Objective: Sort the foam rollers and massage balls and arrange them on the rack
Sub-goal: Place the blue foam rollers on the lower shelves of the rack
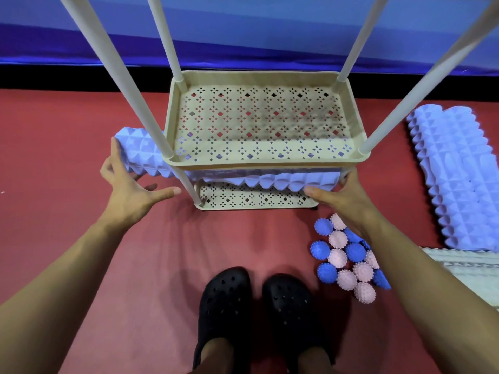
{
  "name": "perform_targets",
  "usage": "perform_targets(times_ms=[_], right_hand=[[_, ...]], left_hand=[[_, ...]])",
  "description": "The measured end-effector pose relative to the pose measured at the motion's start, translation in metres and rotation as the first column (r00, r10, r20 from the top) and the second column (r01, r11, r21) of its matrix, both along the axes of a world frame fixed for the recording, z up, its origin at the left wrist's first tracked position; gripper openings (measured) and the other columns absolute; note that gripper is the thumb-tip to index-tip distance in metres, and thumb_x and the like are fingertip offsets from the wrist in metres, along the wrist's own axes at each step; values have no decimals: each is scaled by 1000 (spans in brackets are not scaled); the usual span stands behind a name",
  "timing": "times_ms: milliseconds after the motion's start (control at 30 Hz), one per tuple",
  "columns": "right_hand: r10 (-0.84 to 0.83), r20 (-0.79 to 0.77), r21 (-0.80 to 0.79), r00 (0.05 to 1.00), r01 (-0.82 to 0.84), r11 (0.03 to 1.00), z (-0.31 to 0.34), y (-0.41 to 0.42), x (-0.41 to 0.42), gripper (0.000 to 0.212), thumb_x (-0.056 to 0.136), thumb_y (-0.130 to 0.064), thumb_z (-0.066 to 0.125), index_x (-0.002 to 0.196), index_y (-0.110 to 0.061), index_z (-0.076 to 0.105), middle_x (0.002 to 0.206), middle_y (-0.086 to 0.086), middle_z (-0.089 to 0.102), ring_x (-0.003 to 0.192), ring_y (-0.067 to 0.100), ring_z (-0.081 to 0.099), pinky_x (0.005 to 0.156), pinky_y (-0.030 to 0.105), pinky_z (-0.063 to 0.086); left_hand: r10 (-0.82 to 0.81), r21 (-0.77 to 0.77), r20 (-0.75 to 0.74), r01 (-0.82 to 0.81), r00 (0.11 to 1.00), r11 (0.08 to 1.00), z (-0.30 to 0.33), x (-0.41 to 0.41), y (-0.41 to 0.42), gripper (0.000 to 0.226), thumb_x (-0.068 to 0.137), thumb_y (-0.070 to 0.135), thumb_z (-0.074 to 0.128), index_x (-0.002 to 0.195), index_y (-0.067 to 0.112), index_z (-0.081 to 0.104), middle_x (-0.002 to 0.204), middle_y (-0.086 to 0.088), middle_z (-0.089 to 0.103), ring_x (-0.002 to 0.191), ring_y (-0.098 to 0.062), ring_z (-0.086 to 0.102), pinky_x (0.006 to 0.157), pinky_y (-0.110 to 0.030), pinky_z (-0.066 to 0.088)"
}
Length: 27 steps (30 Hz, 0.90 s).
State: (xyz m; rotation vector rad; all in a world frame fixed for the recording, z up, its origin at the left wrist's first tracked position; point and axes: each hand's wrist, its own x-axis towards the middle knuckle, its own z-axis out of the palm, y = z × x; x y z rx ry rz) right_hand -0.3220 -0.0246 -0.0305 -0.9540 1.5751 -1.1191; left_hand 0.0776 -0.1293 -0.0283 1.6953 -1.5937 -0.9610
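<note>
A beige rack with perforated shelves (348, 130) and white poles stands on the red floor in front of me. A lavender ridged foam roller (140, 152) lies across the level below the upper shelf, its left end sticking out past the rack. My left hand (129, 184) touches that left end, thumb up against it and fingers straight underneath. My right hand (348, 195) grips the roller's right end at the rack's front right pole. Several blue and pink spiky massage balls (343, 257) lie clustered on the floor by my right forearm.
Two more lavender foam rollers (456, 179) lie side by side on the floor at right, with a pale ridged roller (464, 268) nearer me. My feet in black clogs (224, 306) stand just before the rack. A blue padded wall (243, 36) runs behind it.
</note>
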Motion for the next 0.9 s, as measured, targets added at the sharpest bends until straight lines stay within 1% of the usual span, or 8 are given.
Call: perform_targets(times_ms=[67,200,300,467,600,767,833,900], right_hand=[[38,-7,40,999,-37,999,2,1,-2,75,80,-3,85,137,-29,46,130,-8,70,120,15,68,93,35,60],[40,-9,117,999,-39,992,7,2,-2,60,81,-6,85,116,-40,51,97,-23,75,99,7,73,80,34,61],[1,4,108,1000,-1,994,4,1,0,70,79,-3,87,124,-36,44,104,-15,71,96,9,68,77,33,61],[-39,0,55,999,39,998,4,1,-1,82,76,-4,89,130,-37,38,123,-11,64,96,10,68,70,28,61],[-28,15,6,999,28,1000,6,3,-3,86,78,4,85,123,-50,35,128,-17,62,97,17,77,74,22,58],[-138,-43,-30,990,137,990,7,8,-5,97,80,7,82,152,-19,23,125,-33,62,79,5,74,67,17,56],[-205,-54,-67,977,201,977,9,13,-6,98,80,10,80,155,-17,22,146,-12,47,77,-7,70,71,16,56],[-274,-58,-96,960,268,959,7,16,-11,93,82,8,80,154,-16,25,145,-7,43,77,-9,69,76,15,56]], left_hand=[[21,-17,-19,-21,1000,1000,-3,-1,3,143,69,16,94,164,26,-12,144,8,4,115,31,26,90,-3,42],[59,-28,-93,-62,994,998,-4,-8,5,140,71,11,93,164,25,-10,144,8,5,134,-7,38,75,9,39],[77,-39,-150,-84,986,996,-8,-8,3,144,68,17,95,164,28,-12,145,9,6,144,-17,41,81,4,45],[61,-19,-160,-65,985,998,-12,-9,3,149,65,27,98,163,34,-14,149,8,5,146,-18,43,112,-38,50],[54,-22,-184,-59,982,998,-14,-17,9,146,68,21,96,163,31,-14,148,8,5,138,-16,52,103,-27,52],[17,-35,-224,-26,974,999,-15,-32,14,141,71,20,94,164,33,-11,150,6,6,135,-13,53,96,-22,54],[1,-48,-245,-13,970,999,-12,-39,15,139,72,19,94,164,34,-10,152,3,7,130,-4,57,92,-21,58],[-16,-64,-250,0,968,998,-9,-47,15,137,73,16,94,164,35,-7,154,-1,8,129,-4,59,90,-21,59]])
